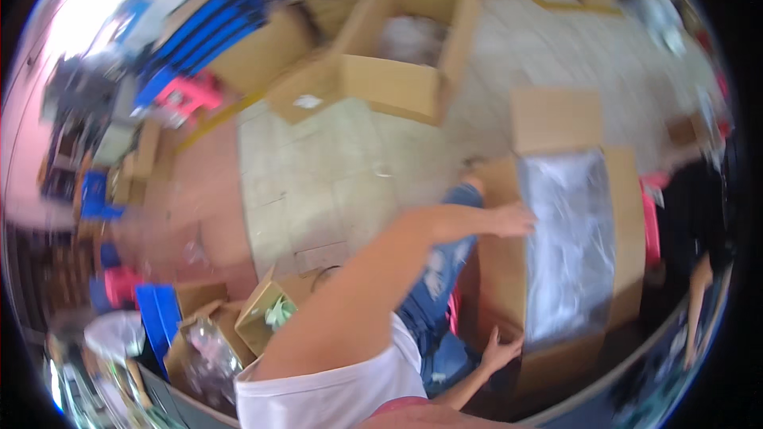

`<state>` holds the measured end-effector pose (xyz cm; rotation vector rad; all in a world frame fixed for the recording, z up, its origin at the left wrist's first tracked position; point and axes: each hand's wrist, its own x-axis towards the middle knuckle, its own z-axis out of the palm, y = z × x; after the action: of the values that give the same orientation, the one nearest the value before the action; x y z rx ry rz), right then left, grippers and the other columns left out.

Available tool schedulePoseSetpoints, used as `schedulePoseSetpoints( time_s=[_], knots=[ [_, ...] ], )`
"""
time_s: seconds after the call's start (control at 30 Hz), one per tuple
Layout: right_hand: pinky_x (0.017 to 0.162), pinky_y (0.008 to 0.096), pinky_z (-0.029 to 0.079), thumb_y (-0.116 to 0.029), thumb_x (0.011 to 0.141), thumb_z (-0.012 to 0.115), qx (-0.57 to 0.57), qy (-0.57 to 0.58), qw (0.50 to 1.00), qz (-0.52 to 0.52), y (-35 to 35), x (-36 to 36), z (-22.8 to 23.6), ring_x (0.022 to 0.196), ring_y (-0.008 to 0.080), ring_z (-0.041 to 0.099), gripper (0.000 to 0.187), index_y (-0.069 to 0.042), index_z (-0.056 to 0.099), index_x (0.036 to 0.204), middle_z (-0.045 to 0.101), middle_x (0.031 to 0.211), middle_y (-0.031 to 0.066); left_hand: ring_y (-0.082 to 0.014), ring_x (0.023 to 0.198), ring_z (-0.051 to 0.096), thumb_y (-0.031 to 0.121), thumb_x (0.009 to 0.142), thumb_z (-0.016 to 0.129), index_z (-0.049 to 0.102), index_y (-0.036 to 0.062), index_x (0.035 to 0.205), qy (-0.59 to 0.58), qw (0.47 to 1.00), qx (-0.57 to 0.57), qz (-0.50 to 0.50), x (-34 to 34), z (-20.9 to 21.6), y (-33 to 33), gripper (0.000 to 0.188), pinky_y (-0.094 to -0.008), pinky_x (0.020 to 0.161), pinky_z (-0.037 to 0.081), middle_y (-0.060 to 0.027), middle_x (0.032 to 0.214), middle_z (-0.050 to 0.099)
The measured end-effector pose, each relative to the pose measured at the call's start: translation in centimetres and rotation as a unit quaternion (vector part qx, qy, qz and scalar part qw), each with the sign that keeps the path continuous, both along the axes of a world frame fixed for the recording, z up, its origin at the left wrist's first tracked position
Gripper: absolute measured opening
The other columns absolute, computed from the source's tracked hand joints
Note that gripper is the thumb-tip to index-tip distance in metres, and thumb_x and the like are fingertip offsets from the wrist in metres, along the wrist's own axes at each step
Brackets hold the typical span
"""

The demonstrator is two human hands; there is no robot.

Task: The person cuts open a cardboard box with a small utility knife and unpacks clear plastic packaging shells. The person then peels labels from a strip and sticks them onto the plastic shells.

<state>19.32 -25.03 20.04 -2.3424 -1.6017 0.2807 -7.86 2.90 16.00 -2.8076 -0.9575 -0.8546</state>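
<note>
- An open cardboard box sits right of centre in the frame; it is lined with a clear plastic bag that fills its mouth with a grey, shiny sheet; one flap stands up at the box's upper edge
- The left hand lies at the upper left rim of that box, fingers stretched flat against the edge of the plastic, not curled round anything; the bare forearm runs down to the lower middle of the frame
- The right hand presses on the lower left corner of the same box, fingers spread on the cardboard; whether it pinches the plastic I cannot tell, as the picture is blurred
- Between the two arms show a white sleeve and blue jeans with pale worn patches
- Just right of the box, a pink stool shows as a strip; another person's arm hangs at the far right edge
- In the upper middle, well apart, stands a larger open carton holding something pale; the tiled floor lies between
- In the lower left are small open boxes, some with clear wrapping, and a blue crate beside them
- In the upper left, blue crates are stacked, with a pink stool beside them
</note>
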Motion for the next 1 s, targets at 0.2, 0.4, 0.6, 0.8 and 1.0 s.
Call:
schedulePoseSetpoints(
  time_s=[0.2, 0.4, 0.6, 0.8, 1.0],
  knots=[
    [0.070, 0.0471, 0.053, -0.016, 0.082, 0.076, -0.057, -0.009, 0.989, -0.133, -5.3, -0.8, 0.4, 0.082, 0.0337, 0.068, 0.061, -0.009, 0.043, 0.133, 0.069, 0.089, 0.0141, -0.0229, 0.102, 0.055, 0.023, 0.084, 0.056, 0.059, 0.0165, 0.090, 0.074, 0.996, 0.032, 0.046, -1.8, 5.5, -0.7, 0.009, -0.0417, 0.085, 0.046, -0.0069, 0.106, 0.056],
    [0.069, 0.0454, 0.055, -0.025, 0.083, 0.077, 0.025, -0.013, 0.990, -0.138, -2.2, 0.3, -2.0, 0.082, 0.0350, 0.069, 0.053, -0.005, 0.048, 0.122, 0.069, 0.095, 0.0172, -0.0228, 0.105, 0.054, 0.024, 0.084, 0.056, 0.062, 0.0190, 0.085, 0.104, 0.968, 0.079, 0.216, -10.2, 2.8, 5.6, 0.008, -0.0391, 0.089, 0.042, -0.0039, 0.103, 0.060],
    [0.068, 0.0437, 0.058, -0.031, 0.083, 0.077, -0.015, 0.077, 0.953, -0.293, -0.5, 0.4, -1.6, 0.081, 0.0349, 0.069, 0.057, 0.003, 0.048, 0.118, 0.067, 0.096, 0.0221, -0.0232, 0.101, 0.059, 0.027, 0.084, 0.057, 0.065, 0.0187, 0.080, 0.221, 0.953, 0.035, 0.203, -7.6, -0.1, 9.2, 0.012, -0.0373, 0.093, 0.041, -0.0010, 0.090, 0.068],
    [0.091, 0.0451, 0.052, -0.035, 0.077, 0.079, 0.034, 0.103, 0.964, -0.242, 4.5, -0.2, -4.6, 0.104, 0.0393, 0.063, 0.076, 0.010, 0.044, 0.128, 0.060, 0.115, 0.0280, -0.0326, 0.109, 0.061, 0.026, 0.090, 0.052, 0.071, 0.0072, 0.096, -0.131, 0.898, -0.299, 0.294, -9.5, 0.3, 11.2, 0.027, -0.0439, 0.095, 0.048, -0.0162, 0.107, 0.068],
    [0.097, 0.0487, 0.045, -0.038, 0.080, 0.072, 0.100, 0.074, 0.952, -0.280, 12.6, 7.0, -3.6, 0.115, 0.0451, 0.056, 0.074, 0.004, 0.043, 0.133, 0.057, 0.125, 0.0287, -0.0371, 0.095, 0.065, 0.030, 0.079, 0.072, 0.063, 0.0077, 0.105, 0.115, 0.971, -0.176, 0.117, -4.8, 1.0, 12.3, 0.035, -0.0478, 0.083, 0.053, -0.0186, 0.098, 0.068]
  ],
)
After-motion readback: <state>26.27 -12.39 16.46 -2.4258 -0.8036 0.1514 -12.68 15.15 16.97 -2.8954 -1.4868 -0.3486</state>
